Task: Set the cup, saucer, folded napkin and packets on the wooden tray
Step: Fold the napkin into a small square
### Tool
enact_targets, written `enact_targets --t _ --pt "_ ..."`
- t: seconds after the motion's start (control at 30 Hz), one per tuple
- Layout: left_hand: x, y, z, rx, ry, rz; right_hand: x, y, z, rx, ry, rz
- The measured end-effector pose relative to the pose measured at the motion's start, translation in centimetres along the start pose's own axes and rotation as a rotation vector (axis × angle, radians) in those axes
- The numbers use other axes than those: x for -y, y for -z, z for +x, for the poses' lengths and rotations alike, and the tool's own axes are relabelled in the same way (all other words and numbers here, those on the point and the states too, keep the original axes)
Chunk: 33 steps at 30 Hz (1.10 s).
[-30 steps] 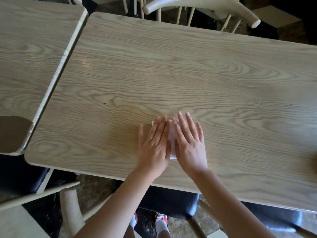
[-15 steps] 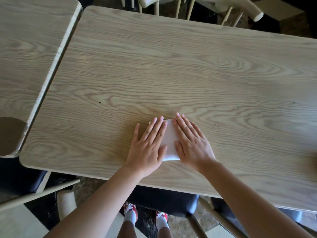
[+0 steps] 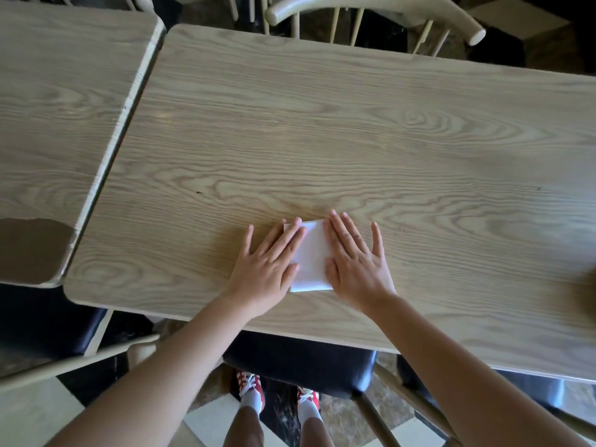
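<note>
While the left hand [image 3: 264, 269] lies flat on the folded napkin's [image 3: 311, 258] left edge, the right hand [image 3: 356, 264] flattens its right edge. Both hands' fingers are straight and slightly spread on the wooden table [image 3: 354, 140].

Materials and surface finishes at the table.
A pale wood-grain top with a smooth, faintly sheened finish is shown on the table [image 3: 354, 140]; a white, matt, paper-like sheet is seen in the folded napkin [image 3: 312, 256]; glossy black upholstery is shown on the chair seat [image 3: 300, 362], and cream-painted wood on the chair back [image 3: 371, 14].

Left hand [image 3: 269, 267] and right hand [image 3: 356, 264] flat, fingers straight, slightly apart.
</note>
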State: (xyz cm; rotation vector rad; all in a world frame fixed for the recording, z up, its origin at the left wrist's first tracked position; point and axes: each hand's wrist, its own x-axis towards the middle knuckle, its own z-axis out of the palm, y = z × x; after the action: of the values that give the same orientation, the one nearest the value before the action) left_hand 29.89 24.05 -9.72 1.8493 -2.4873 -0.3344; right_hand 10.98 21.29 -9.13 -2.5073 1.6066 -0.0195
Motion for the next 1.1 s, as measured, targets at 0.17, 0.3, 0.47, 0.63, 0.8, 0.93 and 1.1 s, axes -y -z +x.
enact_targets --t 0.17,0.3,0.47,0.63,0.8,0.93,1.1 --pt "-3.3 0.4 -1.8 -0.149 0.373 -0.259 1.5 0.3 -1.0 -0.058 -0.146 0.037" --pt "-4.4 1.4 -3.6 -0.183 0.565 -0.438 2.0 1.4 -1.6 -0.027 -0.370 0.167" --pt "-4.6 2.2 -2.6 -0.179 0.726 -0.635 2.4 2.0 -2.3 -0.014 -0.463 0.126" --pt "-4.7 2.6 -2.1 -0.067 0.776 -0.800 2.9 1.6 -3.3 0.009 -0.586 0.275" --pt "-5.8 3.0 -3.0 -0.120 0.762 -0.988 4.3 1.8 -3.7 0.033 -0.660 0.439" --pt "-6.0 4.4 -3.3 -0.151 0.796 -1.227 5.4 3.4 -4.2 0.049 -0.709 0.664" --pt "-5.4 6.5 -3.9 -0.082 0.719 -1.324 5.5 5.1 -4.9 -0.003 -0.742 0.861"
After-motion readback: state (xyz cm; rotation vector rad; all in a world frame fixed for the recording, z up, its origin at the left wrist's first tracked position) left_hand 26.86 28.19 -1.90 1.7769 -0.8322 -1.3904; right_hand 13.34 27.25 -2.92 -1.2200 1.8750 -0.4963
